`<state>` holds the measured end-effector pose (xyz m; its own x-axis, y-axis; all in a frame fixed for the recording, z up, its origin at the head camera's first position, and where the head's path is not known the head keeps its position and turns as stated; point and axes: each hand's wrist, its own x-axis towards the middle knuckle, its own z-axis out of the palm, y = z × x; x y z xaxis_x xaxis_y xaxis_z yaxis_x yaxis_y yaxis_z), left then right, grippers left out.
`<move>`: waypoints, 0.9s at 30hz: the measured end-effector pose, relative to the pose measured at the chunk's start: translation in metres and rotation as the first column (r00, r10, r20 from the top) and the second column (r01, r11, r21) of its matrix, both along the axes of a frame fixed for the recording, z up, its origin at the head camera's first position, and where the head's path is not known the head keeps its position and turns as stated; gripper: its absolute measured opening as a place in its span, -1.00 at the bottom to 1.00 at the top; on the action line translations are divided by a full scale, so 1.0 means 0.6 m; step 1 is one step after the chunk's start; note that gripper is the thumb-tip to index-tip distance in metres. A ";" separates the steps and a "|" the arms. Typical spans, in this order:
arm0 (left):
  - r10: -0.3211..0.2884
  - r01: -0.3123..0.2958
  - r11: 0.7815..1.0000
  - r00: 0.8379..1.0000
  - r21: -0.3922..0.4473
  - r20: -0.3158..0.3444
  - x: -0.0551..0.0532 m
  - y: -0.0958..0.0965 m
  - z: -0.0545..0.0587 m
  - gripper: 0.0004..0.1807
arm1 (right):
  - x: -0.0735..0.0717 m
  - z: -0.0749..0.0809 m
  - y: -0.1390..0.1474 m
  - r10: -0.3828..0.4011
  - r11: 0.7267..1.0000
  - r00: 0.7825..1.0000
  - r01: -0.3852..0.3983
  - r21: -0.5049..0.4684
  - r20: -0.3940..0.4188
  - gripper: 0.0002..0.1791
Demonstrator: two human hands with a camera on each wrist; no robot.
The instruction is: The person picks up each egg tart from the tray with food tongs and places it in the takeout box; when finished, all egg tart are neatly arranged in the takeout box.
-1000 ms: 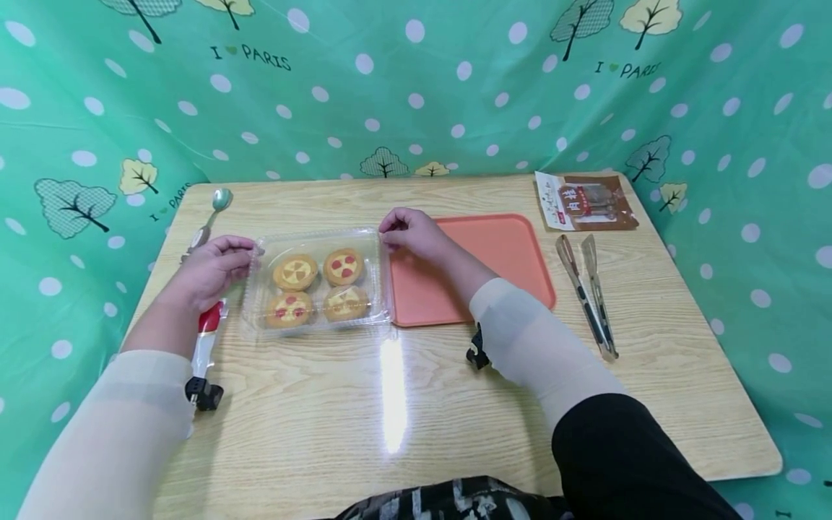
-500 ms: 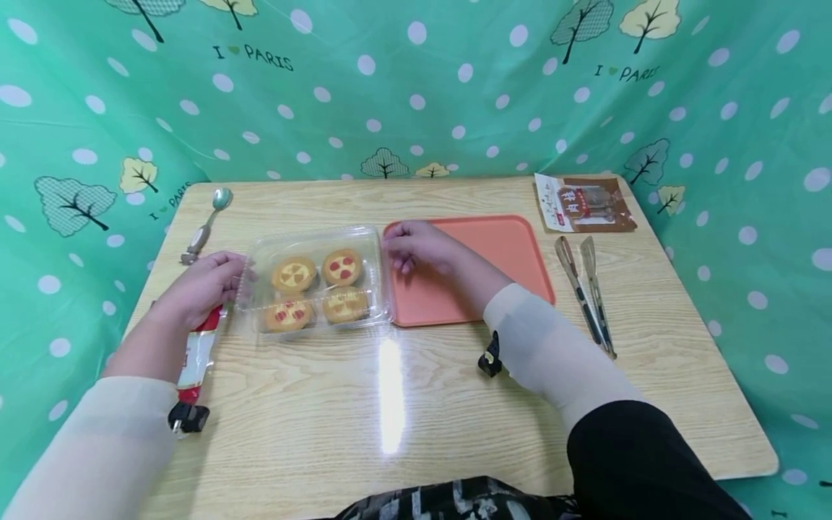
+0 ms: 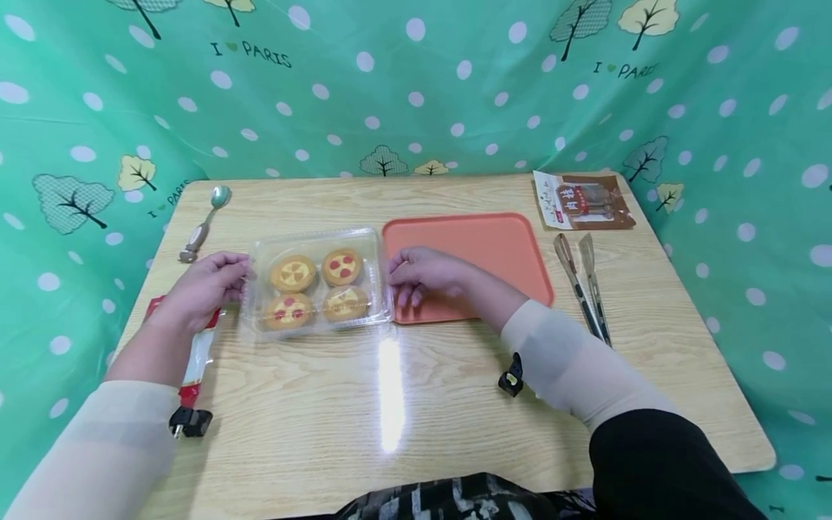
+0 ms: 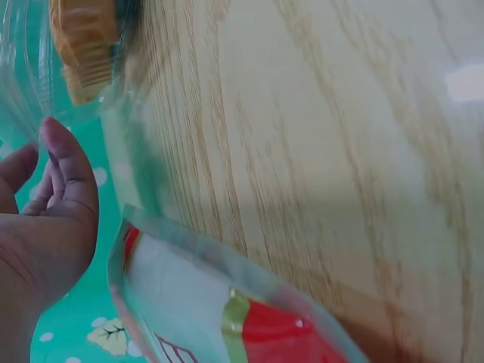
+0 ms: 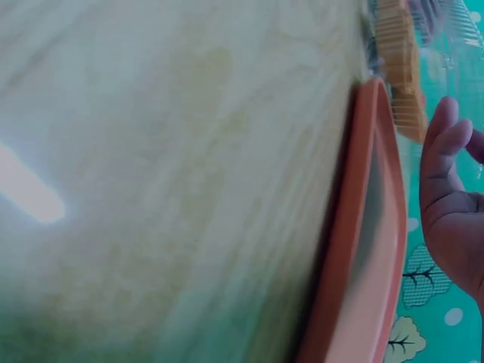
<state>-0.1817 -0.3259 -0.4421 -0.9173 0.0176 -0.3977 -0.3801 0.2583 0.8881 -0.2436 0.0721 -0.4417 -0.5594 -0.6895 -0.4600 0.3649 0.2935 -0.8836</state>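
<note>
A clear plastic clamshell container with several round tarts stands left of the table's middle, its lid over them. My left hand pinches the container's left rim between thumb and fingertips; the left wrist view shows the plastic edge at the fingertips. On the other side, my right hand has its loosely curved fingers at the container's right edge, over the left part of an orange-pink tray. In the right wrist view the thumb stands a little apart from the fingers.
A red and white packet lies partly under my left forearm. Behind it is a spoon with a decorated handle. To the right of the tray lie metal tongs and a brown and white food pouch. A green polka-dot cloth surrounds the table.
My right hand has slid from the container's far right corner toward me along its right edge. The left hand has shifted slightly toward me. The container has hardly moved.
</note>
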 end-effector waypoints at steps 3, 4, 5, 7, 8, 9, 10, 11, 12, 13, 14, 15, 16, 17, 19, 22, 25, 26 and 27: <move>-0.003 0.003 1.000 0.999 -0.008 0.032 -0.001 0.000 0.000 -0.41 | 0.005 -0.006 -0.005 -0.048 0.998 0.998 0.049 -0.038 0.030 -0.75; -0.021 0.021 1.000 0.998 -0.005 0.052 0.000 -0.001 0.000 -0.35 | 0.006 -0.008 -0.007 -0.064 0.997 0.997 0.066 -0.045 0.037 -0.77; -0.047 0.048 0.999 0.997 -0.003 0.068 0.002 -0.003 0.000 -0.29 | 0.007 -0.009 -0.009 -0.077 0.996 0.996 0.079 -0.049 0.040 -0.78; -0.120 0.120 0.993 0.989 0.006 0.091 0.009 -0.010 0.001 -0.25 | 0.008 -0.010 -0.013 -0.098 0.993 0.994 0.101 -0.054 0.046 -0.81; -0.158 0.157 0.987 0.982 0.020 0.103 0.014 -0.015 0.002 -0.27 | 0.009 -0.010 -0.015 -0.104 0.993 0.994 0.107 -0.054 0.045 -0.82; -0.204 0.202 0.979 0.972 0.033 0.112 0.021 -0.020 0.003 -0.32 | 0.009 -0.010 -0.016 -0.109 0.992 0.993 0.111 -0.055 0.044 -0.82; -0.249 0.243 0.968 0.961 0.063 0.119 0.028 -0.026 0.004 -0.39 | 0.010 -0.010 -0.018 -0.111 0.992 0.993 0.113 -0.054 0.042 -0.82; -0.297 0.286 0.953 0.947 0.102 0.120 0.036 -0.032 0.005 -0.47 | 0.010 -0.010 -0.018 -0.113 0.992 0.993 0.115 -0.052 0.042 -0.82; -0.344 0.324 0.933 0.931 0.155 0.123 0.043 -0.038 0.006 -0.56 | 0.010 -0.010 -0.019 -0.115 0.992 0.992 0.117 -0.051 0.043 -0.82; -0.388 0.358 0.910 0.914 0.212 0.121 0.049 -0.042 0.007 -0.64 | 0.010 -0.010 -0.019 -0.119 0.992 0.992 0.121 -0.048 0.046 -0.81; -0.426 0.382 0.882 0.897 0.275 0.122 0.055 -0.046 0.007 -0.69 | 0.010 -0.010 -0.018 -0.124 0.991 0.991 0.127 -0.045 0.049 -0.81; -0.461 0.403 0.853 0.880 0.332 0.117 0.060 -0.049 0.007 -0.72 | 0.010 -0.010 -0.018 -0.131 0.990 0.990 0.133 -0.043 0.051 -0.81; -0.485 0.412 0.827 0.867 0.381 0.114 0.064 -0.050 0.007 -0.72 | 0.010 -0.009 -0.017 -0.136 0.990 0.989 0.139 -0.040 0.051 -0.80; -0.504 0.418 0.804 0.857 0.423 0.110 0.067 -0.050 0.006 -0.71 | 0.011 -0.009 -0.016 -0.143 0.989 0.989 0.145 -0.037 0.048 -0.80; -0.518 0.415 0.778 0.849 0.472 0.108 0.073 -0.047 0.004 -0.68 | 0.012 -0.009 -0.014 -0.156 0.987 0.987 0.157 -0.031 0.039 -0.79; -0.520 0.409 0.770 0.847 0.490 0.108 0.081 -0.041 0.001 -0.65 | 0.018 -0.009 -0.014 -0.164 0.986 0.986 0.165 -0.028 0.027 -0.76; -0.508 0.403 0.781 0.855 0.477 0.110 0.089 -0.037 0.000 -0.66 | 0.027 -0.011 -0.015 -0.162 0.986 0.986 0.163 -0.028 0.031 -0.74; -0.499 0.397 0.789 0.859 0.469 0.112 0.091 -0.035 -0.001 -0.66 | 0.031 -0.012 -0.015 -0.161 0.986 0.986 0.162 -0.027 0.039 -0.73; -0.489 0.391 0.798 0.865 0.458 0.114 0.092 -0.034 -0.001 -0.67 | 0.034 -0.013 -0.014 -0.156 0.987 0.987 0.157 -0.025 0.045 -0.73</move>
